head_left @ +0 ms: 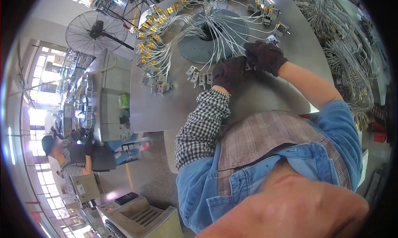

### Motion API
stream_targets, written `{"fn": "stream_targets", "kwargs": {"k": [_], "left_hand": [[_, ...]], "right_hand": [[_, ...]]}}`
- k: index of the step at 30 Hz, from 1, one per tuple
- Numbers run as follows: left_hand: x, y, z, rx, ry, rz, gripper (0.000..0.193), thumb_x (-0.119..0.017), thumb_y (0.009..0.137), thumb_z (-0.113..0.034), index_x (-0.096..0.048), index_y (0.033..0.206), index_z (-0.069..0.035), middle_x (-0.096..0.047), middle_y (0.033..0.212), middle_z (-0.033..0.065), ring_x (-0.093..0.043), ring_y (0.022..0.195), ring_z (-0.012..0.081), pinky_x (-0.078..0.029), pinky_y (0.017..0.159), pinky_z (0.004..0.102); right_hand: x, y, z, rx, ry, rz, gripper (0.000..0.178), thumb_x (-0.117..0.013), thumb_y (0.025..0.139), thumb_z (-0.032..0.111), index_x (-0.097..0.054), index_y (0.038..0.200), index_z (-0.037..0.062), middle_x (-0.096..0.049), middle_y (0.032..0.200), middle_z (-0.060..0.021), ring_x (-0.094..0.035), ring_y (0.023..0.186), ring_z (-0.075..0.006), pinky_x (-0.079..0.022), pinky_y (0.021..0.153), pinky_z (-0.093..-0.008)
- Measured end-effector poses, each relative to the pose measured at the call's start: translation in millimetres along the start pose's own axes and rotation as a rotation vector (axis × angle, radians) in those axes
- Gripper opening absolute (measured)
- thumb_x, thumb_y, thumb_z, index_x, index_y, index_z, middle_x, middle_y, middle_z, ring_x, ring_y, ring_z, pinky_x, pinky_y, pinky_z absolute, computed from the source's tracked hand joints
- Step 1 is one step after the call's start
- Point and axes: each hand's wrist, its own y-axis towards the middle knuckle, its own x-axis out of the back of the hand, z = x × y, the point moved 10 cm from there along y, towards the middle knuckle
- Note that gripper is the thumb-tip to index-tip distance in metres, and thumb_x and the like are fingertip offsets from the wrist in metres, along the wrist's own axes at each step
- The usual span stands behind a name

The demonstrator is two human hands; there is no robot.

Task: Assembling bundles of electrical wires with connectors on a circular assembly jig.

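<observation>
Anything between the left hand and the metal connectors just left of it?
Nothing visible: the gloved left hand is right beside the metal connectors on the tabletop; whether they touch is unclear.

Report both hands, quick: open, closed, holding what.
Left hand: gloved, appears curled beside small metal parts; whether it holds one cannot be told.
Right hand: gloved, appears curled; its fingertips and any grip are hidden.

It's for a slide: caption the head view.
Gloved left hand and right hand, close together beside wired metal parts on a table.
</observation>
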Motion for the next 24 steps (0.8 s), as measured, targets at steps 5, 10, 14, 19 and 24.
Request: {"fn": "stream_targets", "kwargs": {"k": [5,10,14,19,24], "left_hand": [[6.1,-11.0,-1.6,-0.036,-0.002,-0.060,0.043,-0.063,0.085,-0.048,-0.065,0.110,-0.013,-0.069,0.109,0.0126,-0.066,0.101,0.0345,-0.051,0.087,0.0471],[-0.6,-6.9,12.8,-0.020,0.020,-0.004,0.048,-0.062,0.086,-0.050,-0.064,0.115,-0.012,-0.068,0.112,0.0140,-0.064,0.105,0.0345,-0.051,0.089,0.0472],[-2.6,-9.7,17.8,0.081,0.019,0.184,0.051,-0.062,0.086,-0.052,-0.063,0.117,-0.012,-0.067,0.114,0.0148,-0.064,0.106,0.0352,-0.051,0.090,0.0472],[-4.1,-8.0,18.8,-0.049,-0.008,0.028,0.047,-0.063,0.088,-0.050,-0.065,0.115,-0.011,-0.067,0.115,0.0155,-0.064,0.107,0.0355,-0.051,0.091,0.0471],[-0.9,-5.8,15.5,-0.089,-0.028,0.040,0.045,-0.064,0.087,-0.046,-0.066,0.111,-0.008,-0.068,0.111,0.0161,-0.065,0.105,0.0354,-0.051,0.090,0.0473]], "right_hand": [[3.9,4.3,10.2,0.022,0.065,0.002,0.031,-0.062,0.089,0.032,-0.061,0.108,0.0082,-0.065,0.093,-0.0173,-0.064,0.090,-0.0373,-0.050,0.077,-0.0482],[-29.5,-7.9,-21.3,-0.436,0.799,0.203,0.046,-0.061,0.094,0.039,-0.061,0.126,0.0064,-0.070,0.105,-0.0153,-0.066,0.097,-0.0269,-0.052,0.088,-0.0395],[-8.0,-10.7,-8.1,-0.057,0.313,0.022,0.048,-0.063,0.094,0.037,-0.058,0.127,0.0027,-0.068,0.106,-0.0132,-0.065,0.097,-0.0241,-0.051,0.088,-0.0383],[6.5,-11.1,7.8,0.352,-0.112,-0.152,0.054,-0.066,0.092,0.036,-0.054,0.133,0.0035,-0.065,0.120,-0.0145,-0.063,0.108,-0.0260,-0.049,0.094,-0.0386],[-19.5,-3.0,-12.7,-0.037,0.659,0.201,0.061,-0.071,0.089,0.032,-0.047,0.140,0.0087,-0.056,0.135,-0.0135,-0.055,0.124,-0.0258,-0.044,0.104,-0.0370]]}}
